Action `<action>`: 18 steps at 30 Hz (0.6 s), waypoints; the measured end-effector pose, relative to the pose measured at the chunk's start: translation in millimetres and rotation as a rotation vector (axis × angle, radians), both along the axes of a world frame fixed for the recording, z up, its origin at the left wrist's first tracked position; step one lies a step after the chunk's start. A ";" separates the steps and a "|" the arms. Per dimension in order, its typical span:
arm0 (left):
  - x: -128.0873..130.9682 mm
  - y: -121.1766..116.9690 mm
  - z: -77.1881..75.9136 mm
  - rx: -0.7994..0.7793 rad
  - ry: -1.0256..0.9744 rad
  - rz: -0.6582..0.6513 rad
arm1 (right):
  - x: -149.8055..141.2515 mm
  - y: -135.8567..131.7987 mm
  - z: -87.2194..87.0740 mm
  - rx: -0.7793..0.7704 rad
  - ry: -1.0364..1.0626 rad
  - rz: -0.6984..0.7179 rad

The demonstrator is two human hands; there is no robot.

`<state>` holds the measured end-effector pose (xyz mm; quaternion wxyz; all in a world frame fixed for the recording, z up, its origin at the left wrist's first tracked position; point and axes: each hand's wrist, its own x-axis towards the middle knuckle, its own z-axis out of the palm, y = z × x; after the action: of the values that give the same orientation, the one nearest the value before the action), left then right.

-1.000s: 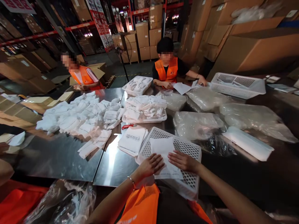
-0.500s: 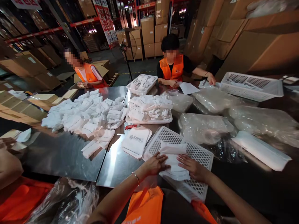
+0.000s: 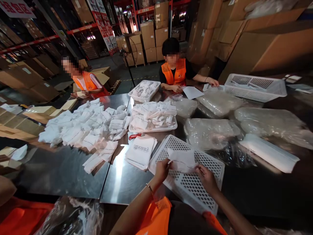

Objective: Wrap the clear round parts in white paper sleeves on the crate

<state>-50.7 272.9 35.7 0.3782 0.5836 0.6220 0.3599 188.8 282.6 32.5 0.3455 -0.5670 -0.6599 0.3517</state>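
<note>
Both my hands pinch a folded white cloth bag [image 3: 183, 160] over an upturned white perforated basket [image 3: 193, 189]. My left hand [image 3: 161, 169] grips the bag's left edge and my right hand [image 3: 206, 177] grips its right lower corner. The bag is folded to about half its length. Left of the basket lies a stack of flat white printed bags [image 3: 140, 151], with red-handled scissors [image 3: 136, 135] just behind it.
A pile of folded white bags [image 3: 83, 125] covers the steel table [image 3: 63, 169] at left. A tray of folded bags [image 3: 153, 118] sits centre. Clear plastic packs [image 3: 210, 130] lie at right. Two people in orange vests sit across. Cardboard boxes stand behind.
The flat bag that lay under my hands on the basket has been folded up; my hands moved from pressing it flat to pinching its two sides.
</note>
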 end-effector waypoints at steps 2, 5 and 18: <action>4.8 0.8 -0.6 -0.006 -0.005 0.062 | -4.6 0.2 1.5 0.029 -0.022 -0.085; 8.3 1.4 -1.6 -0.025 -0.009 0.138 | -10.5 1.1 1.5 0.122 -0.120 -0.221; 14.9 11.6 3.4 -0.056 0.148 0.285 | -16.8 16.8 -15.2 0.148 -0.261 -0.249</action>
<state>-35.8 284.5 39.1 0.2925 0.5037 0.7344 0.3486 172.0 299.4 17.3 0.3387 -0.6582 -0.6478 0.1800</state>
